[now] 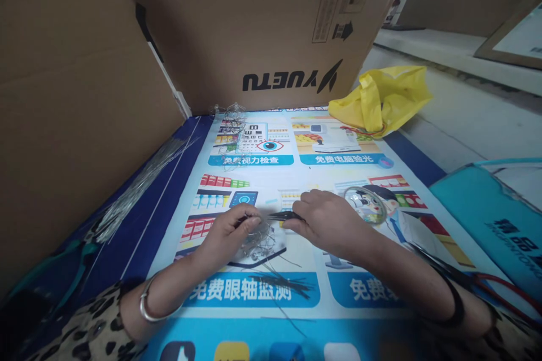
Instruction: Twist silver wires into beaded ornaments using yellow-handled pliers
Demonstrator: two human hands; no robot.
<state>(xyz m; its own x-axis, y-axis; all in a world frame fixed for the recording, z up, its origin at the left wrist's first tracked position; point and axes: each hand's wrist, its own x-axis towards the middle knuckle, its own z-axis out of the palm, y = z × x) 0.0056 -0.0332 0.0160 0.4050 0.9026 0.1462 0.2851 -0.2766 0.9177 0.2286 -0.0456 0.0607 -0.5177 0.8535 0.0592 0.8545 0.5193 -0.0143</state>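
My right hand (328, 220) is closed around dark tweezers (284, 216), whose thin tips point left. My left hand (226, 234) pinches a piece of thin wirework between thumb and forefinger, right at those tips. Beneath its fingers a tangle of bent silvery wire (259, 243) shows; I cannot tell whether it hangs from the pinch or lies on the printed sheet (169, 262). Short dark wires (288, 285) are scattered just in front of it. Behind my right wrist sits a round clear dish (367, 206) with small shiny contents.
Bent wire pieces (231, 124) lie at the back left. Long straight wires (141, 188) and teal-handled pliers (70, 262) are at left. Cardboard (254, 27) walls the back and left. A yellow bag (381, 101) and teal bag (486, 220) are at right, near red-handled scissors (503, 290).
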